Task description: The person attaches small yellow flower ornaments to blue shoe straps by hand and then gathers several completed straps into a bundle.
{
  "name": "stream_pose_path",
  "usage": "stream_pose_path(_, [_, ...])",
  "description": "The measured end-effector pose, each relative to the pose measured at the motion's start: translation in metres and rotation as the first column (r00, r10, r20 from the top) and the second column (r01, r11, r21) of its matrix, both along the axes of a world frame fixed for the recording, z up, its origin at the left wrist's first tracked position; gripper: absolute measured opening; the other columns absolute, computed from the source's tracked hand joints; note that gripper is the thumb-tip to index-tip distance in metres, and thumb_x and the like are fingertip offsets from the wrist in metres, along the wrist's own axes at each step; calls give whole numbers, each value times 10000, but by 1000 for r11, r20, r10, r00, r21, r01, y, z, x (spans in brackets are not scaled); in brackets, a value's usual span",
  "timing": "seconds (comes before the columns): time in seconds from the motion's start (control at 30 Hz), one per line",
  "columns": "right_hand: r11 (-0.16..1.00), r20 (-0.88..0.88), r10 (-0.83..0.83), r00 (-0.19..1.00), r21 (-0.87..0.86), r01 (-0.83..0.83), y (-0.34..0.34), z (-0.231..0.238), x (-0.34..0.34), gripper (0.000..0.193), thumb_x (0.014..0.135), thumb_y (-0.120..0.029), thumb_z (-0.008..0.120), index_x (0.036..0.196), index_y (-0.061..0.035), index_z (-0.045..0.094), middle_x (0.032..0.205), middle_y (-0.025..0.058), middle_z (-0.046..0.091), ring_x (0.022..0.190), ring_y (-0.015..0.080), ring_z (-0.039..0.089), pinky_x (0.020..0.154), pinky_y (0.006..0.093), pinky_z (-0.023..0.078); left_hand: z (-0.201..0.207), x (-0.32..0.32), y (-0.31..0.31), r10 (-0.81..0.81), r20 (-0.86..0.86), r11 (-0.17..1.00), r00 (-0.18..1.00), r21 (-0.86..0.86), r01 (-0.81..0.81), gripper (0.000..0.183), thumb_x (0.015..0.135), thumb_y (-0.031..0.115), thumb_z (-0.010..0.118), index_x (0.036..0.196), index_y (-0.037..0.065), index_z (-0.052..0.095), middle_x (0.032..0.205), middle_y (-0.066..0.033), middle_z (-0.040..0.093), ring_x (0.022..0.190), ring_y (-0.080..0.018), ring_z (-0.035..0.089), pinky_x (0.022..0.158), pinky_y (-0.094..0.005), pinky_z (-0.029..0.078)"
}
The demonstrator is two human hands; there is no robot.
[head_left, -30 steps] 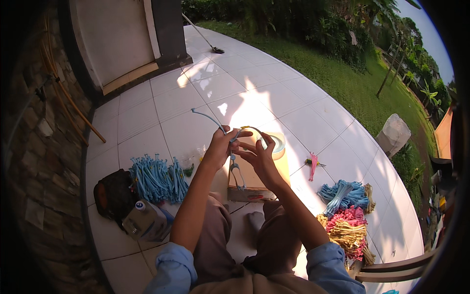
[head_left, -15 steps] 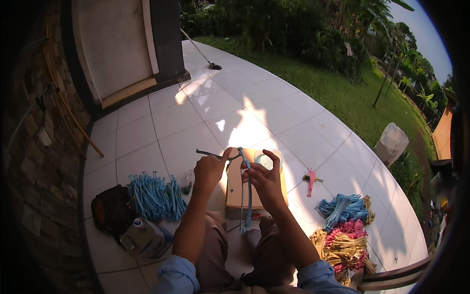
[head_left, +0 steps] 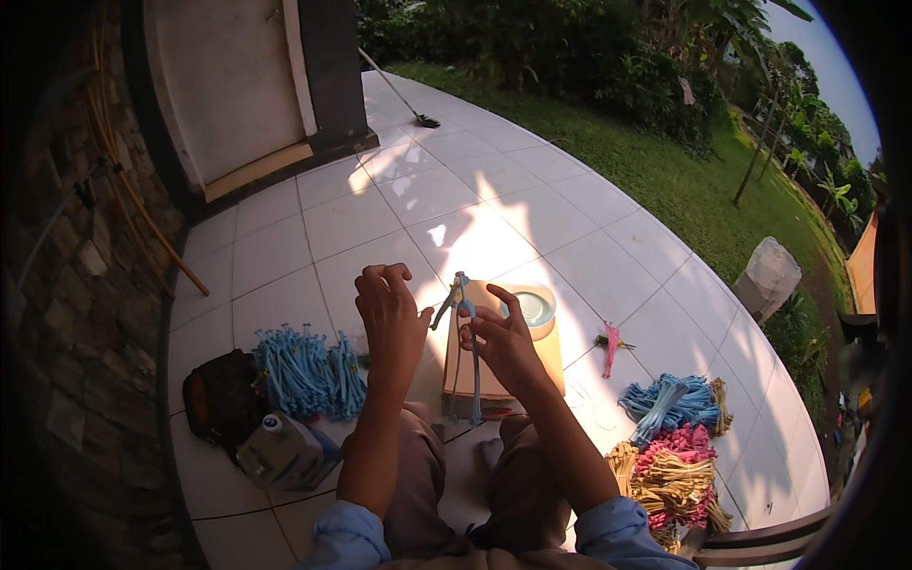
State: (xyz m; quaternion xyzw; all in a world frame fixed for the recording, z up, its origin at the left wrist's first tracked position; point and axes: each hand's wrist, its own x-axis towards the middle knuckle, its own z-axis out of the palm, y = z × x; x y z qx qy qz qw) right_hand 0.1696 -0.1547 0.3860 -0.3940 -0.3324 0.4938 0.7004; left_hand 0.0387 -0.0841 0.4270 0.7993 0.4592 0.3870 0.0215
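My right hand (head_left: 505, 344) pinches a blue cord (head_left: 477, 385) near its knotted top, and the cord's ends hang down in front of a box. One short length of it sticks out to the left toward my other hand. My left hand (head_left: 391, 309) is raised beside the cord, apart from it, its fingers spread and slightly curled with nothing in them. Beneath both hands stands the tan cardboard box (head_left: 518, 370). A round, pale plastic tub (head_left: 534, 312) sits on its far right part, just beyond my right hand.
Blue cord bundles (head_left: 302, 375) lie at left beside a black bag (head_left: 223, 404) and a grey jug (head_left: 283, 451). At right are more blue bundles (head_left: 673, 407), tan and pink bundles (head_left: 676, 475) and a small pink bunch (head_left: 611, 350). A broom (head_left: 426, 121) lies farther off.
My left hand has let go of the cord and moved up and left, its fingers spreading. The right hand keeps its pinch, and the cord's side length now droops.
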Motion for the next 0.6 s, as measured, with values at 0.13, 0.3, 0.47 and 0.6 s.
stream_pose_path(0.13, [999,255,13,967,43,-25,8,-25,12,514,840,20,477,1274,-66,215,1056,146,543,850,182,549,792,327,451,-28,10,0,-493,-12,865,870,100,492,761,554,17,745,1200,192,383,1198,-104,331,1104,-305,366,911,-442,340])
stream_pose_path(0.3, [1000,199,19,980,-24,-14,-5,-2,10,443,800,-7,548,1197,-60,358,1107,129,521,937,184,544,838,296,438,-18,9,2,-650,-57,751,758,103,652,559,644,-26,667,1128,235,562,1111,-13,530,1126,-232,440,926,-388,370])
stream_pose_path(0.47, [963,497,-249,831,219,157,-12,15,-2,560,727,-6,612,1209,-46,330,1045,90,551,942,164,525,820,299,425,-14,12,4,-683,78,726,726,182,664,278,809,47,532,1075,109,590,969,-78,601,1018,-234,535,888,-375,397])
stream_pose_path(0.6, [905,647,-424,634,268,331,-20,15,11,599,729,-15,606,1246,-59,308,1121,81,548,1035,177,489,869,333,391,-7,6,-1,-610,303,710,732,-200,675,173,858,88,482,1024,45,496,877,-164,593,865,-312,580,735,-384,444])
